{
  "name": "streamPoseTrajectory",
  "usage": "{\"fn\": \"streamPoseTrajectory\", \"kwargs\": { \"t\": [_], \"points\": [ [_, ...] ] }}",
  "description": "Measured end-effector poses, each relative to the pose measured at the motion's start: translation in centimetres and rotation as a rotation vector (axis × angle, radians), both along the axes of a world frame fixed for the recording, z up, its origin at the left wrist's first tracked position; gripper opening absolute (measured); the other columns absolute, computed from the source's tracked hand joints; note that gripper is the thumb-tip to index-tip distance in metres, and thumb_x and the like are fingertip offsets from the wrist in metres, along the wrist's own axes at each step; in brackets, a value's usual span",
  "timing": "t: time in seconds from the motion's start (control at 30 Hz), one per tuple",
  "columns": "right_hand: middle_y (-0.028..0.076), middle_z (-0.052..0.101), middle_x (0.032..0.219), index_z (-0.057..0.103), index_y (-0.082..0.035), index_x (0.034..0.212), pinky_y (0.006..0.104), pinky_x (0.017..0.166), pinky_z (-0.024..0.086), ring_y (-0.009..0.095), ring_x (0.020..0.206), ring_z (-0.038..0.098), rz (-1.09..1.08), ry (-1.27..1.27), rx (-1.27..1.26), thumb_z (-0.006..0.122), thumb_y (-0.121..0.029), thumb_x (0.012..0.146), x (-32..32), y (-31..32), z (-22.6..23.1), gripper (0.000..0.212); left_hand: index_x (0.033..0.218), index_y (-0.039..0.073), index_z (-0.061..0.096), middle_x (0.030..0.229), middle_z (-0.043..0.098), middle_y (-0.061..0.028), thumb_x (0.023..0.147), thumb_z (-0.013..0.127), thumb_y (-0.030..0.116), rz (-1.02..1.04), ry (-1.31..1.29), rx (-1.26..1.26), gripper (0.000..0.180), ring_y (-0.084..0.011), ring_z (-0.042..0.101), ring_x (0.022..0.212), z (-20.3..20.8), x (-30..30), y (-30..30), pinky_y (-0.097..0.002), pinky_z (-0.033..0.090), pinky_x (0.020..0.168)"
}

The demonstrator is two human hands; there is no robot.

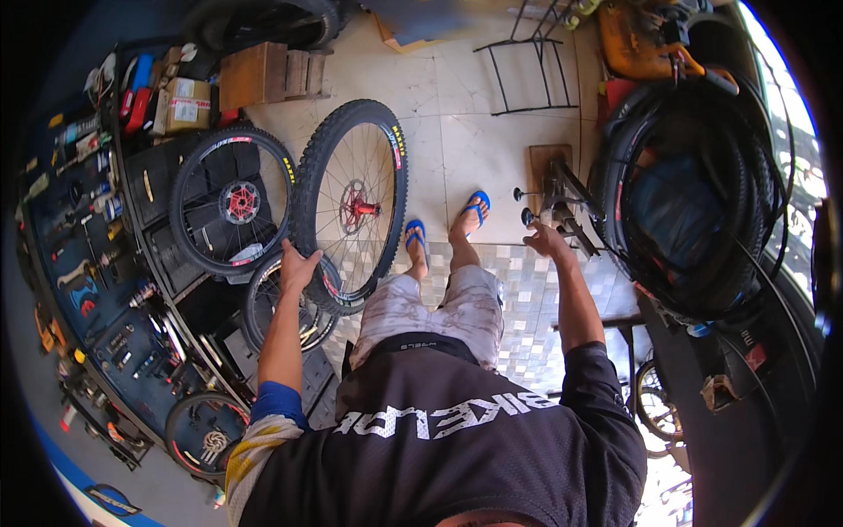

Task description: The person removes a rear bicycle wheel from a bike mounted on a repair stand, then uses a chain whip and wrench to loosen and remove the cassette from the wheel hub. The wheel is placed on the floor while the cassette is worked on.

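Note:
A large bicycle wheel (400, 176) with a knobby black tyre, a red hub and a brake disc stands upright, left of my feet. My left hand (299, 265) grips its tyre at the left side, thumb on one side and fingers on the other. To the right, a metal stand with black round knobs (527, 216) and a wooden base (546, 163) looks like a wheel truing stand. My right hand (551, 241) has its fingers curled at the near part of this stand, by a knob; the exact grip is partly hidden.
Another wheel with a red disc (241, 204) leans against dark drawers at the left, with a smaller wheel (263, 303) below it. A tool board (97, 290) lines the left wall. Several tyres (615, 176) hang at the right. A black metal rack (531, 77) stands on the tiles ahead.

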State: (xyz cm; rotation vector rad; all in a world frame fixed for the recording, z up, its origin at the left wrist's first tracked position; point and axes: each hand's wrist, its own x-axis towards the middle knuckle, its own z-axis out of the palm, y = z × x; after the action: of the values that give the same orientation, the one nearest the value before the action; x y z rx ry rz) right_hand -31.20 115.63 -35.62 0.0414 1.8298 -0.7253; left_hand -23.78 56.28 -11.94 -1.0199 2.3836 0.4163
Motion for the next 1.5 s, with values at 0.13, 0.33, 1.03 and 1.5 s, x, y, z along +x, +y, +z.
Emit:
{"fn": "streamPoseTrajectory", "kwargs": {
  "t": [0.13,0.33,1.03,1.5],
  "points": [
    [0.017,0.077,0.114,0.06,-0.009,0.14,0.0412,0.092,0.057,0.033,0.105,0.074,0.071,0.092,-0.037,0.072,-0.04,0.087,-1.9,-3.3,2.7,0.063,0.15,-0.01,0.03,0.121,0.067,-0.0355,0.078,0.086,0.033,0.038,-0.012,-0.087,0.101,-0.0474,0.069,0.111,-0.2,2.0,0.6,-0.0461,0.053,0.099],
    [0.019,0.077,0.108,0.059,-0.008,0.139,0.0439,0.084,0.058,0.032,0.097,0.075,0.22,0.106,-0.102,0.077,-0.039,0.086,-5.8,-7.4,7.0,0.064,0.15,-0.009,0.029,0.131,0.061,-0.0371,0.078,0.087,0.033,0.229,0.039,-0.022,0.101,-0.0477,0.064,0.12,-0.2,8.5,0.4,-0.0474,0.051,0.104],
    [0.022,0.072,0.123,0.062,-0.004,0.138,0.0402,0.096,0.055,0.032,0.113,0.07,0.63,0.188,-0.049,0.076,-0.037,0.093,-20.4,-30.6,16.8,0.058,0.138,-0.003,0.04,0.126,0.063,-0.029,0.07,0.089,0.041,0.727,0.098,0.166,0.094,-0.0433,0.067,0.114,-0.9,11.7,-9.1,-0.05,0.057,0.093],
    [0.019,0.075,0.115,0.069,-0.006,0.125,0.0413,0.089,0.056,0.031,0.104,0.072,1.456,0.3,0.044,0.081,-0.044,0.087,-37.0,-50.3,13.1,0.055,0.138,0.004,0.035,0.13,0.056,-0.0294,0.072,0.088,0.036,1.409,0.149,0.02,0.091,-0.0483,0.06,0.123,3.1,20.8,7.6,-0.0569,0.051,0.101]
  ]
}}
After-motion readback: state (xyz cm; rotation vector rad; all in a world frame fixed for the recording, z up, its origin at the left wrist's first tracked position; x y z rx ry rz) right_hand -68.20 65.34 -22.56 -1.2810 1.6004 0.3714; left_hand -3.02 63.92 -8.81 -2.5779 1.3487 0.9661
